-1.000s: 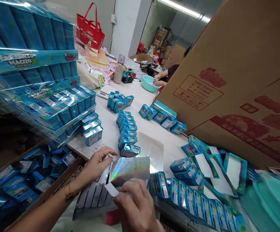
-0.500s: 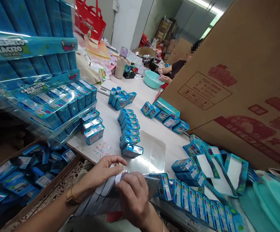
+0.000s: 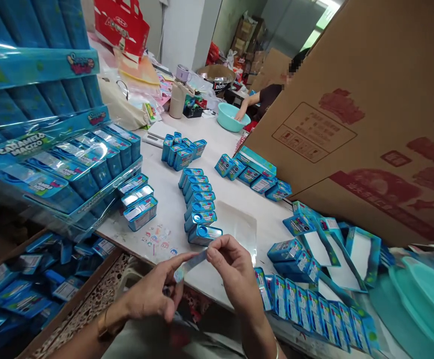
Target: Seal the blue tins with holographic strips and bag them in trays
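Note:
My right hand (image 3: 235, 269) pinches one end of a narrow, shiny strip (image 3: 196, 261) between thumb and fingertips. The strip slants down to the left, and its lower end, a pale shiny patch, lies against the fingers of my left hand (image 3: 157, 289). That hand's index finger stretches along the strip while its thumb hangs apart below. Just beyond my fingertips, a row of blue candy tins (image 3: 200, 207) stands on the white table (image 3: 164, 199). Small stickers (image 3: 159, 239) are scattered left of the row. Blurred sheets (image 3: 187, 326) are partly visible below my hands.
Wrapped display boxes of tins (image 3: 60, 164) stack up at left, above a carton of loose tins (image 3: 26, 294). More tins (image 3: 310, 309) line the right edge near teal basins (image 3: 419, 304). A big carton (image 3: 351, 124) rises behind. A co-worker's hand (image 3: 241, 114) reaches into a basin.
My hands have come apart from the pale printed sheets, which have dropped lower. A narrow strip now stretches between my hands. The co-worker's hand has lowered into the basin.

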Demonstrator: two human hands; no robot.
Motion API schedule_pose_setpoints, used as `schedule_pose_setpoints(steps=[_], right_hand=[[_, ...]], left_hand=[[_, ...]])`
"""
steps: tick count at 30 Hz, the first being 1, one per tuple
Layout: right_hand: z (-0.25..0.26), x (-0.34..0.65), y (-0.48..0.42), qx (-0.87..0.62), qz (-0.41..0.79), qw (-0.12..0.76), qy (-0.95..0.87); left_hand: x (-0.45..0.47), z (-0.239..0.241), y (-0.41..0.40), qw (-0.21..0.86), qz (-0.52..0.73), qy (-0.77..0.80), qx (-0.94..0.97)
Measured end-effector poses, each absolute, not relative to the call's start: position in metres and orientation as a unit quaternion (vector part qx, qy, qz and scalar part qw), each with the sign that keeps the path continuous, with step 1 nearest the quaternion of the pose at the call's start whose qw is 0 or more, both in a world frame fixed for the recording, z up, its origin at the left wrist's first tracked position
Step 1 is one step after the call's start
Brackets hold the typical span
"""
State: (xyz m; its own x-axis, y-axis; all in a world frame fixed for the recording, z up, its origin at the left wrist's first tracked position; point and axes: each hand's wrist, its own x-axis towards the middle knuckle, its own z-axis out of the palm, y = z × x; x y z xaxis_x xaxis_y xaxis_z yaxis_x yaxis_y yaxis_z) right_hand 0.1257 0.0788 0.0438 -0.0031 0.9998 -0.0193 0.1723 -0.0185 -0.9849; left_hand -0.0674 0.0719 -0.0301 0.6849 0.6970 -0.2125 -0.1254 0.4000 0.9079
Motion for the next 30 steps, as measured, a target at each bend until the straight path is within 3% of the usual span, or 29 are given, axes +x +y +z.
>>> schedule_pose_setpoints(steps=[7,17,30], right_hand=[[0.024,0.117,0.104,-0.573,0.442,0.454,-0.52],[0.0,0.123,0.115,-0.663,0.124,0.409,-0.615],[-0.017,0.125,0.122,-0.679,0.144,0.398,-0.6]], left_hand=[[-0.053,-0.028,0.113,0.64,0.352,0.462,0.503],[-0.045,-0.037,0.151,0.542,0.334,0.496,0.591],[-0.04,-0.042,0.163,0.499,0.307,0.522,0.62]])
